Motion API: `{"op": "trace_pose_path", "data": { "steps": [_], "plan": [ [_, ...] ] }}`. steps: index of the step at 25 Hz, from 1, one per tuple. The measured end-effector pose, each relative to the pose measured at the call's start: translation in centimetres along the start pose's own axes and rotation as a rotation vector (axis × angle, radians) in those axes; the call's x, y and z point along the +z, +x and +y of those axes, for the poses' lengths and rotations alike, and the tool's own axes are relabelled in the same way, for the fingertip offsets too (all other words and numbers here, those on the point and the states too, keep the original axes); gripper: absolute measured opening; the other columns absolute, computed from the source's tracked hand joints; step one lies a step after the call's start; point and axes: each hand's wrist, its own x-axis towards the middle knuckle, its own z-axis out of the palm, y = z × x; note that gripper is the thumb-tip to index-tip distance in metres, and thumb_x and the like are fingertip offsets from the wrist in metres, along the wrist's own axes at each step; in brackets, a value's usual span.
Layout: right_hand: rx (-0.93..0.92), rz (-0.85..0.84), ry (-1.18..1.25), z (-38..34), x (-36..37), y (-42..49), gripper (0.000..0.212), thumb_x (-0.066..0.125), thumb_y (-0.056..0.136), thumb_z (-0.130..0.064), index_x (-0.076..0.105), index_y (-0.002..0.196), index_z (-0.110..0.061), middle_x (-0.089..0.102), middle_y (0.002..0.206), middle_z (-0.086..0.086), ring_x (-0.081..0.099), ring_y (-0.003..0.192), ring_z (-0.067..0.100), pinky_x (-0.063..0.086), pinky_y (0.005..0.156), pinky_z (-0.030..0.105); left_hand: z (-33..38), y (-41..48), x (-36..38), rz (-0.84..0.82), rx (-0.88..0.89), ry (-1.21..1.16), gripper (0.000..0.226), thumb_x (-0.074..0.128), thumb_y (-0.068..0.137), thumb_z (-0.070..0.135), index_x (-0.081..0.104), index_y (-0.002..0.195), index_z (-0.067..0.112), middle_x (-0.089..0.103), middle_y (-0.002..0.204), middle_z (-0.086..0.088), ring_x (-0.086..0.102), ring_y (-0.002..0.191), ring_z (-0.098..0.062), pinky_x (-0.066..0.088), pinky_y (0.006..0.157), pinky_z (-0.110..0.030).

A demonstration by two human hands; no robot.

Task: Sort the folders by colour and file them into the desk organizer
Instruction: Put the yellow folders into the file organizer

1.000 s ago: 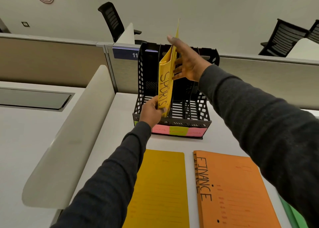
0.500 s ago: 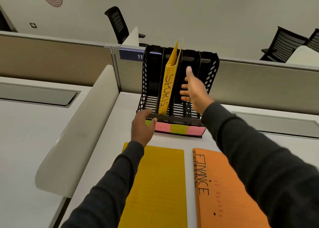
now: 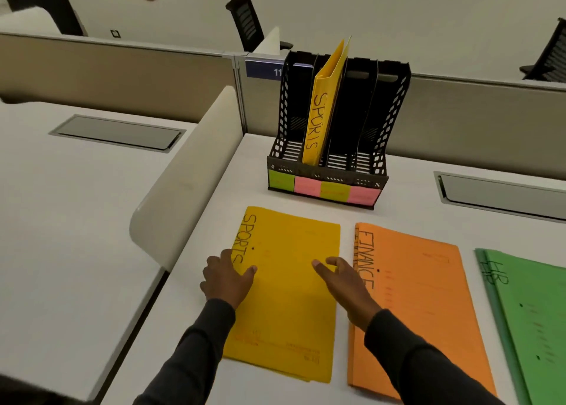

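Observation:
A black desk organizer (image 3: 395,119) with several slots stands at the back of the desk, coloured sticky notes along its front. One yellow SPORTS folder (image 3: 321,110) stands upright in its second slot from the left. A second yellow SPORTS folder (image 3: 288,306) lies flat in front of me. My left hand (image 3: 228,277) rests on its left edge and my right hand (image 3: 343,282) on its right edge, fingers spread, neither gripping. Beside it lie an orange FINANCE folder (image 3: 419,306) and green HR folders (image 3: 533,312).
A white curved divider (image 3: 186,171) borders the desk on the left. A grey partition wall (image 3: 477,119) runs behind the organizer. A cable hatch (image 3: 502,193) sits at the right, another on the neighbouring desk (image 3: 118,132). Black chairs stand beyond.
Both hands let go of the upright yellow folder, left it in the organizer and came down onto the flat yellow folder. The view tilted downward.

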Motion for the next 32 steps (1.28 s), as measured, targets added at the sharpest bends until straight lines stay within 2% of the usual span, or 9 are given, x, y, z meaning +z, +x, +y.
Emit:
{"op": "trace_pose_path", "data": {
  "steps": [4,7,9,11,15,19,22,25,32],
  "plan": [
    [-0.053,-0.029,-0.104,3.0,0.8,-2.1,0.073,0.063,0.090,-0.055,0.039,0.148,-0.019,0.038,0.154,0.007,0.045,0.134,0.026,0.045,0.106,0.043,-0.9,-1.0,0.1,-0.059,-0.076,-0.096,0.077,0.074,0.081,0.048,0.040,0.142,0.015,0.043,0.138,-0.019,0.045,0.127,-0.038,0.043,0.101,-0.051],
    [-0.107,-0.039,-0.135,3.9,1.4,-3.1,0.078,0.066,0.087,-0.056,0.037,0.149,-0.020,0.034,0.156,0.005,0.037,0.139,0.025,0.042,0.110,0.046,-1.7,0.1,-0.3,-0.121,-0.190,-0.314,0.070,0.079,0.079,0.040,0.047,0.135,0.012,0.048,0.131,-0.017,0.049,0.123,-0.038,0.044,0.099,-0.048],
    [-0.113,-0.046,-0.126,4.0,1.6,-3.4,0.081,0.068,0.084,-0.058,0.036,0.149,-0.021,0.032,0.157,0.005,0.036,0.140,0.026,0.042,0.110,0.047,-1.6,0.1,-0.8,-0.197,-0.235,-0.501,0.049,0.080,0.076,0.041,0.058,0.105,0.009,0.056,0.103,-0.013,0.058,0.099,-0.032,0.047,0.087,-0.043],
    [-0.102,-0.059,-0.106,3.9,1.4,-3.4,0.083,0.069,0.083,-0.060,0.036,0.149,-0.021,0.030,0.158,0.006,0.035,0.141,0.027,0.042,0.110,0.049,-1.1,0.0,-1.4,-0.265,-0.263,-0.665,0.042,0.078,0.076,0.044,0.057,0.080,0.008,0.062,0.082,-0.012,0.062,0.079,-0.030,0.051,0.079,-0.041],
    [-0.059,-0.096,-0.018,3.4,0.6,-3.5,0.085,0.067,0.084,-0.060,0.034,0.151,-0.021,0.030,0.160,0.007,0.037,0.140,0.030,0.042,0.109,0.043,1.2,-1.6,-4.0,-0.499,-0.350,-0.970,0.040,0.080,0.079,0.030,0.062,0.108,0.011,0.071,0.108,-0.022,0.066,0.104,-0.043,0.052,0.090,-0.058],
    [-0.026,-0.106,0.077,2.5,-0.6,-3.5,0.085,0.065,0.084,-0.061,0.033,0.152,-0.020,0.030,0.159,0.008,0.041,0.137,0.030,0.042,0.097,0.035,4.7,-3.3,-6.7,-0.613,-0.102,-0.965,0.044,0.077,0.079,0.019,0.064,0.119,0.006,0.072,0.111,-0.022,0.067,0.102,-0.044,0.056,0.085,-0.056],
    [-0.033,-0.085,0.187,0.5,-1.8,-3.0,0.085,0.064,0.086,-0.060,0.030,0.153,-0.021,0.029,0.160,0.008,0.038,0.139,0.031,0.039,0.100,0.038,8.1,-4.6,-8.7,-0.583,0.129,-0.935,0.036,0.073,0.083,0.012,0.066,0.118,0.005,0.072,0.111,-0.020,0.068,0.101,-0.043,0.054,0.089,-0.059],
    [-0.109,-0.041,0.286,-3.8,-4.0,-2.2,0.089,0.062,0.083,-0.064,0.028,0.154,-0.022,0.032,0.159,0.007,0.037,0.141,0.032,0.037,0.107,0.046,11.3,-5.9,-10.8,-0.507,0.375,-0.919,0.028,0.068,0.088,0.010,0.067,0.116,0.010,0.073,0.111,-0.014,0.069,0.102,-0.038,0.057,0.087,-0.055],
    [-0.412,-0.075,0.276,-18.5,-9.2,-0.3,0.083,0.047,0.085,-0.077,0.034,0.151,-0.027,0.040,0.154,0.013,0.048,0.133,0.036,0.042,0.108,0.056,16.8,-7.2,-14.9,-0.146,0.804,-0.894,0.028,0.062,0.092,0.012,0.065,0.118,0.024,0.075,0.108,0.009,0.071,0.100,-0.012,0.059,0.078,-0.023]
  ]
}}
